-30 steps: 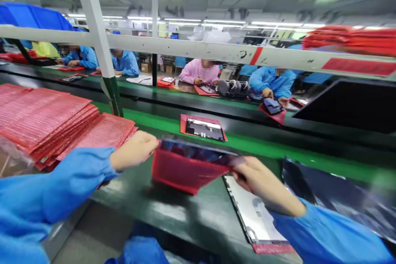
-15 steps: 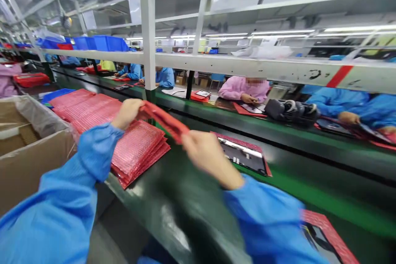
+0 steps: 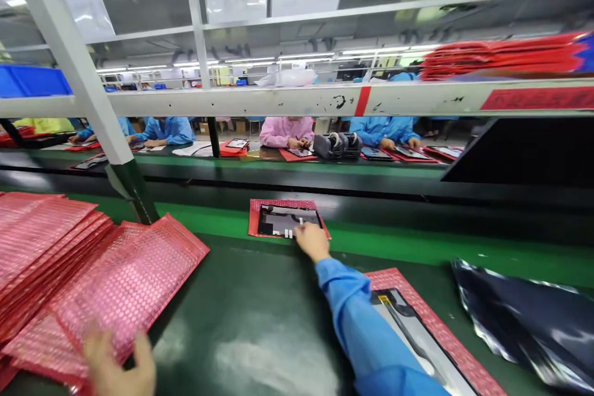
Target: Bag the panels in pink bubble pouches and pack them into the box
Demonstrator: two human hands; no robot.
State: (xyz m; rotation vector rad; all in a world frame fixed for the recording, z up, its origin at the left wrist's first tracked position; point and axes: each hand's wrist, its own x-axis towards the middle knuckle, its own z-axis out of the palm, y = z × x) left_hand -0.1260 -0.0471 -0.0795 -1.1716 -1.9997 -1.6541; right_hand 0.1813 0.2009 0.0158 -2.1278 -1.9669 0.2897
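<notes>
My left hand (image 3: 119, 362), somewhat blurred, is open with fingers spread at the lower edge of a red bubble-wrap pouch (image 3: 134, 278). That pouch lies against a stack of similar pouches (image 3: 41, 247) on the left. Further forward, my right hand (image 3: 313, 241) reaches to the near right corner of a dark flat panel (image 3: 281, 221) that rests on a red pouch. Its fingers are bent together at the panel's edge, and their tips are hard to make out. Under my right forearm a second panel (image 3: 417, 334) lies on another red bubble-wrap sheet.
Dark shiny bags (image 3: 533, 322) lie on the right of the green worktop (image 3: 241, 309). A slanted white post (image 3: 69, 55) stands at the left. Red pouches (image 3: 501, 55) are piled on the shelf (image 3: 288, 101). Across the line, several people sit near tape dispensers (image 3: 338, 145).
The view has turned right. The red pouch held in both hands now lies by the stack, my left hand has opened beside it, and my right hand has moved to the panel.
</notes>
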